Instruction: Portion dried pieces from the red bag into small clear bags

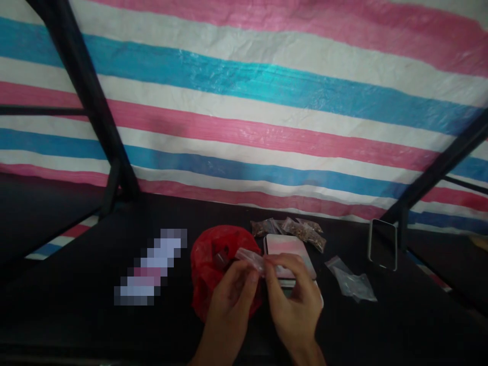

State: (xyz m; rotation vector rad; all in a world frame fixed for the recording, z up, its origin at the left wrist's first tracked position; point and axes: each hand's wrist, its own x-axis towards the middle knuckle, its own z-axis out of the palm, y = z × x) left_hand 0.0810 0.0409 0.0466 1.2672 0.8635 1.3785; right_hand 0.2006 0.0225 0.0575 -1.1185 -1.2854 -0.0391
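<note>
Above red bag [208, 264], mid-table: left hand [229, 305] and right hand [293, 300] pinch small clear pouch [249, 258] between fingertips. Step: opening pouch mouth. Next, likely: spread lips apart, steady grip.

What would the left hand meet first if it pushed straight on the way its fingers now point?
Probably the red plastic bag: the left hand points up and away, pinching a small clear bag together with the right hand, and the red bag lies just beyond. Depth is unclear.
</note>
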